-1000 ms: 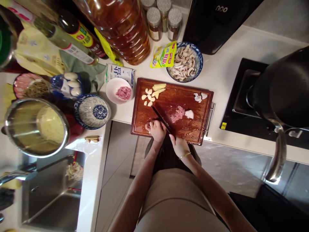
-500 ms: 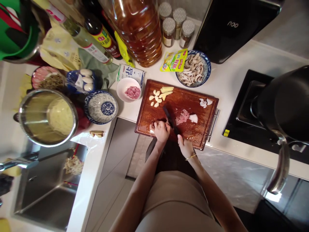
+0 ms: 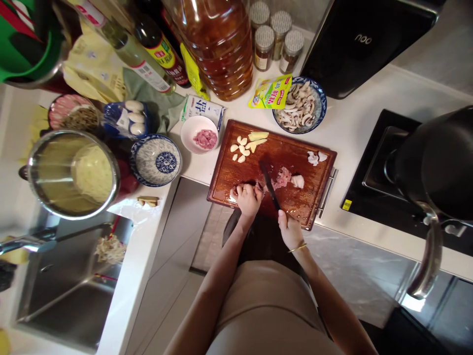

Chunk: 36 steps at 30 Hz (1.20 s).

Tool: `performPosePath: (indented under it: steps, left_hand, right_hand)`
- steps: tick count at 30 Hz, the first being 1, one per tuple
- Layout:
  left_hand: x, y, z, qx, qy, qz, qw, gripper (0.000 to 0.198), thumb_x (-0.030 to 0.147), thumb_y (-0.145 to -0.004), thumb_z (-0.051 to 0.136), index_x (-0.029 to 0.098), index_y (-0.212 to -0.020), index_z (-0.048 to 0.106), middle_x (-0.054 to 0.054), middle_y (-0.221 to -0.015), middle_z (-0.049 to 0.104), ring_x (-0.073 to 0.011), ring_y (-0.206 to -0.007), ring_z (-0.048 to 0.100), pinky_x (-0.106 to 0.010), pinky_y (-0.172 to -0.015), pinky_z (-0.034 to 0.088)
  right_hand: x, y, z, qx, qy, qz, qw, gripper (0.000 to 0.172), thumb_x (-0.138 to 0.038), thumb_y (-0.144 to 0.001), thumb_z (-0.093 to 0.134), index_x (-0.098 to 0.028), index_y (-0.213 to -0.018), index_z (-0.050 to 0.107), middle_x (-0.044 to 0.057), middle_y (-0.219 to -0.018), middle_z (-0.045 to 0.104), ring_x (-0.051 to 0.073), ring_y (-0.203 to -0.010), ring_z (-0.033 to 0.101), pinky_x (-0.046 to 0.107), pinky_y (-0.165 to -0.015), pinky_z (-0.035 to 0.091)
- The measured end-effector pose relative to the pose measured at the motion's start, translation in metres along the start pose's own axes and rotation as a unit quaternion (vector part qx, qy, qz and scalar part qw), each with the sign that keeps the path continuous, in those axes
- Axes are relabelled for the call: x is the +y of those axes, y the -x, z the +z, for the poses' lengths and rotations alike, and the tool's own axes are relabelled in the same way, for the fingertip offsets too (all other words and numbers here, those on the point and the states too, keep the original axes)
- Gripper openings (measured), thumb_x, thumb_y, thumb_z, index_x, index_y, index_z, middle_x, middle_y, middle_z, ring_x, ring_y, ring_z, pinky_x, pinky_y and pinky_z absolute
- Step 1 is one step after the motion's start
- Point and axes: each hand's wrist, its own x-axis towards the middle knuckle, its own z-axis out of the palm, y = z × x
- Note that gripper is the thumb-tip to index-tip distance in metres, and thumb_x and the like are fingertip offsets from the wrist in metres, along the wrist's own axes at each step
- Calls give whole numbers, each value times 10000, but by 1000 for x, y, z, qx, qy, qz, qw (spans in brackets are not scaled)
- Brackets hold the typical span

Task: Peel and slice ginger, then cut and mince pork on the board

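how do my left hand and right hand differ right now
Your left hand holds meat against the cutting board, while your right hand grips the knife by its handle.
The left hand lies over the board, fingers curled; the right hand is mostly at its near edge.
A gold-coloured bracelet circles the right hand's wrist; none shows at the left hand's.
Both hands are bare.

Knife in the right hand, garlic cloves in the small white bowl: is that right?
Not quite: the head view shows the garlic cloves on the cutting board; the small white bowl holds pink, meat-like pieces. The knife is indeed in the right hand.
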Motion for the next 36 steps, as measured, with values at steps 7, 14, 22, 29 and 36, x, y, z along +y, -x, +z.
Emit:
performPosePath:
  steps: [7, 14, 22, 29, 36]
  left_hand:
    - [0, 1, 0, -14, -12, 9, 1000, 151, 286, -790, 418, 187, -744, 523, -85, -776, 601, -258, -919, 457, -481, -942, 194]
    - [-1, 0, -1, -15, 15, -4, 1000, 150, 281, -788, 415, 185, -761, 526, -87, -800, 607, -258, -944, 453, -486, -945, 196]
    - [-2, 1, -2, -18, 13, 0, 1000, 153, 276, -796, 411, 180, -770, 527, -90, -803, 613, -259, -949, 452, -478, -942, 199]
    - [-2, 1, -3, -20, -4, -1, 1000, 157, 266, -795, 402, 177, -778, 531, -82, -812, 612, -266, -947, 458, -485, -937, 196]
    - [-4, 1, -2, -21, -9, 18, 1000, 168, 275, -808, 386, 177, -776, 517, -86, -823, 611, -262, -940, 456, -476, -935, 207]
  right_hand:
    - [-15, -8, 32, -36, 110, 9, 993, 634, -500, -908, 141, -104, -848, 632, 145, -714, 651, 216, -664, 617, 293, -616, 418]
    - [4, -18, 7, -45, 66, 39, 996, 642, -524, -901, 125, -154, -774, 634, 87, -650, 638, 173, -605, 595, 267, -614, 398]
    - [-10, -4, 6, -8, 27, 3, 1000, 626, -490, -908, 133, -123, -873, 639, 128, -783, 659, 206, -758, 612, 311, -739, 424]
    - [-13, 11, 15, -10, 44, -21, 999, 578, -470, -910, 207, -77, -987, 623, 176, -937, 651, 246, -911, 602, 345, -813, 432]
    - [-14, 2, 13, -44, 9, -12, 999, 499, -421, -917, 241, -114, -1048, 612, 152, -1019, 645, 236, -1007, 577, 333, -863, 422]
